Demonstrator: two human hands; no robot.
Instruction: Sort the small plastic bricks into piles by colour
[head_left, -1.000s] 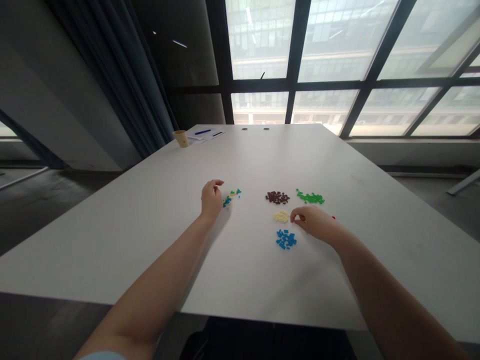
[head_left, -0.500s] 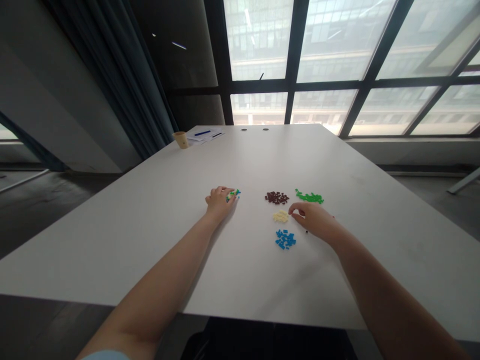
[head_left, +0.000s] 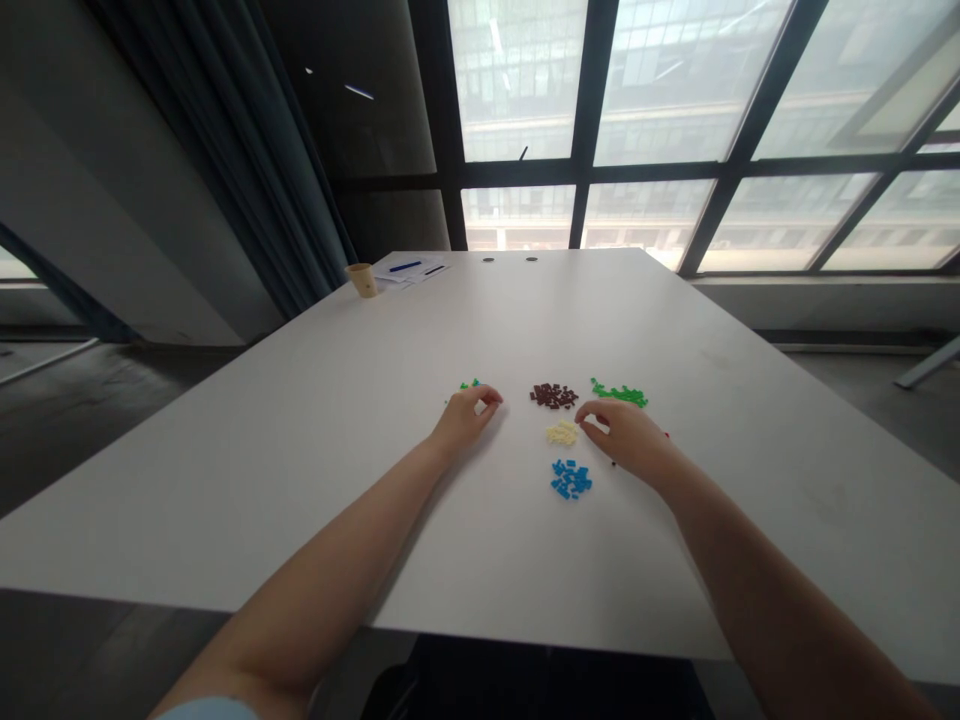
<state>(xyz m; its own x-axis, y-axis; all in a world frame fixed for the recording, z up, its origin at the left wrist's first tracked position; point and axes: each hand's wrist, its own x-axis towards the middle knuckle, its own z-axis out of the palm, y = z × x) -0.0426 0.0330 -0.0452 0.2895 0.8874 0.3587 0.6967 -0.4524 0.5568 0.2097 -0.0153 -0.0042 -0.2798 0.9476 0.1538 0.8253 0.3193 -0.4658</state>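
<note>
Just in front of a small mixed pile (head_left: 470, 384) of green, blue and pale pieces is my left hand (head_left: 466, 420), hiding part of it. Thumb and forefinger meet in a pinch; anything between them is too small to make out. My right hand (head_left: 622, 432) is at the right edge of the pale yellow pile (head_left: 561, 433), thumb and forefinger curled close together over it. What its fingertips hold, if anything, cannot be seen. Dark brown pieces (head_left: 553, 396) lie behind the yellow ones, green pieces (head_left: 621, 394) behind my right hand, and blue pieces (head_left: 571, 480) nearer me.
A red piece (head_left: 667, 435) shows beyond my right wrist, and a tiny dark piece (head_left: 613, 463) lies below that hand. Towards the far left of the white table (head_left: 300, 450) stand a tan cup (head_left: 363, 281) and papers (head_left: 397, 276) with pens.
My left hand has moved right and slightly nearer me, from beside the mixed pile to in front of it, its fingers now pinched. My right hand has shifted very slightly left.
</note>
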